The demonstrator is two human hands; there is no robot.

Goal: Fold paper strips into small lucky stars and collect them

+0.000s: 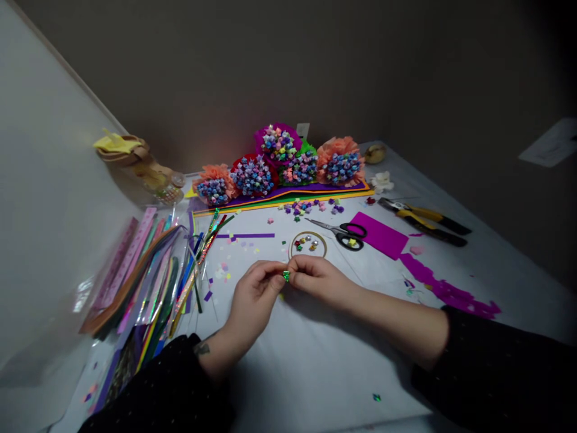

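My left hand [253,296] and my right hand [317,278] meet at the middle of the white table [315,355]. Both pinch a tiny shiny green paper star [286,275] between their fingertips. Just beyond the hands lies a small round lid [308,245] holding several little coloured stars. To the left of my left hand lies a fan of long glossy paper strips [153,276].
Black-handled scissors [342,231] lie beside a magenta sheet [381,234]. Yellow-handled pliers [424,219] rest at the right. Torn magenta scraps [446,291] lie near my right forearm. Several crepe bouquets filled with stars [279,165] stand at the back on coloured sheets. A tape holder [135,159] sits at the back left.
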